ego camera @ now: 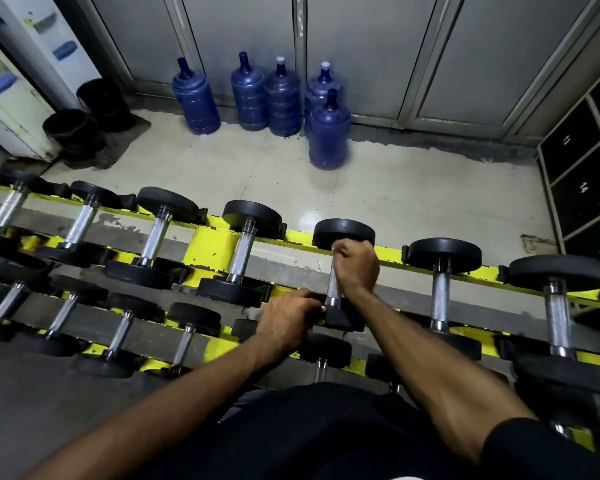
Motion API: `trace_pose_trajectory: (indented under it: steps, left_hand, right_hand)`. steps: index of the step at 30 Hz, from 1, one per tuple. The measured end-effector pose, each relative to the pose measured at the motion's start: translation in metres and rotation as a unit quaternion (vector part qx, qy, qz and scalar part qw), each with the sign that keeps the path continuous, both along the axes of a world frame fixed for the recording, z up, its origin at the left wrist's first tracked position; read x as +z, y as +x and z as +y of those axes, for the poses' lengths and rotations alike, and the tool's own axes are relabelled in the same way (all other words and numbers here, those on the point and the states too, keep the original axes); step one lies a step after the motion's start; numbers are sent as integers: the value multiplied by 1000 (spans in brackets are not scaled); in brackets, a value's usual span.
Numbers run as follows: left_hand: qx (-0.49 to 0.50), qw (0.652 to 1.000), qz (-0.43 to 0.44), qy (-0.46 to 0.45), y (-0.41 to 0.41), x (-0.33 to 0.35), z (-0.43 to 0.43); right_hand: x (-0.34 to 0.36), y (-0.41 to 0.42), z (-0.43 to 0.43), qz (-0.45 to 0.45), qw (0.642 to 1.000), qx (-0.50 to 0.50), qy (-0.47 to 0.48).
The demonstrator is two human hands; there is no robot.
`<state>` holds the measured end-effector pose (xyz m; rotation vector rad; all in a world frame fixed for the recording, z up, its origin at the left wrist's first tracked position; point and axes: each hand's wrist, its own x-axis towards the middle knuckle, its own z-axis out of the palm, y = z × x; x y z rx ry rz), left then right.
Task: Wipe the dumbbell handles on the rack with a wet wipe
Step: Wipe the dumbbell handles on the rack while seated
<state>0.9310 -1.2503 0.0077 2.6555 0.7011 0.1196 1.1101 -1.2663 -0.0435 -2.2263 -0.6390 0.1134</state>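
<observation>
A yellow two-tier rack [215, 242] holds rows of black dumbbells with knurled chrome handles. My right hand [355, 266] grips the upper part of the chrome handle of one top-row dumbbell [343, 232], with a small white bit of wet wipe [335, 249] showing at the fingers. My left hand [284, 323] holds the near black head [343, 318] of that same dumbbell. The lower stretch of the handle [333, 292] shows bare below my right fist.
Neighbouring dumbbells sit at the left [239, 251] and right [440, 289] on the top row. Several blue water jugs [328, 133] stand on the tiled floor behind the rack. Black buckets [84, 123] are at back left, numbered black lockers [582, 174] at right.
</observation>
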Motion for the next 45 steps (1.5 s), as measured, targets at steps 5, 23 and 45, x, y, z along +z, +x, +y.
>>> trace_pose_trajectory:
  steps: [5, 23, 45]
  left_hand:
    - [-7, 1000, 0, 2, -2, -2, 1]
    - [-29, 997, 64, -31, 11, 14, 18]
    - [-46, 997, 48, -27, 11, 1, 21]
  right_hand:
    - [18, -14, 16, -238, 904, 222, -277]
    - [12, 10, -42, 114, 989, 79, -51]
    - [32, -1, -2, -255, 837, 345, -341]
